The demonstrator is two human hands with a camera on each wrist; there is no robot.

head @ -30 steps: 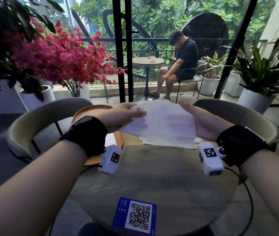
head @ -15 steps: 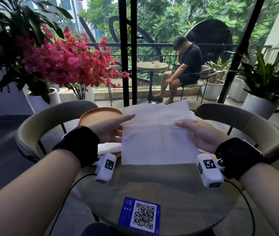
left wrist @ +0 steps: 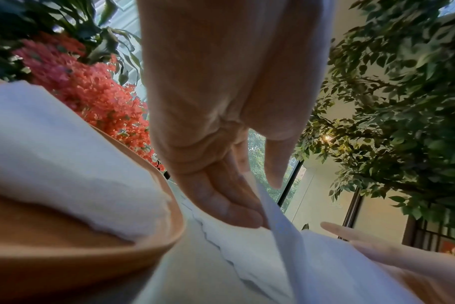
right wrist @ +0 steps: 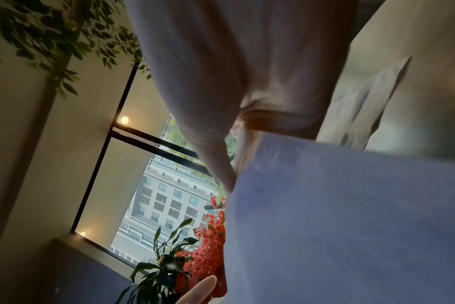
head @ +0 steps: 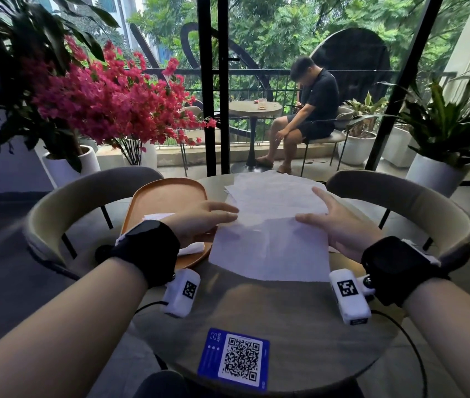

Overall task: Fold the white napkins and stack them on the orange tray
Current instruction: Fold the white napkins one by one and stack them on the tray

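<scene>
Folding is the step in hand: one white napkin (head: 269, 248) is spread on the round table (head: 271, 320), its near part flat, its far edge raised between the two hands. Behind it lies the pile of unfolded napkins (head: 274, 191). Just left of it sits the orange tray (head: 167, 196), already carrying folded napkins (head: 190, 248) at its near end.

The left hand (head: 199, 222) holds the napkin's left edge, fingers nearly straight, with the sheet caught between thumb and fingers in the left wrist view. The right hand (head: 340, 225) holds the right edge with fingers spread and relaxed; the right wrist view is blurred, so whether it pinches the sheet I cannot tell.

Next, I judge, the far edge should come toward the near edge, corners matched, and the crease pressed flat before the napkin goes onto the tray. The thin sheet may skew if the hands move unevenly.
</scene>
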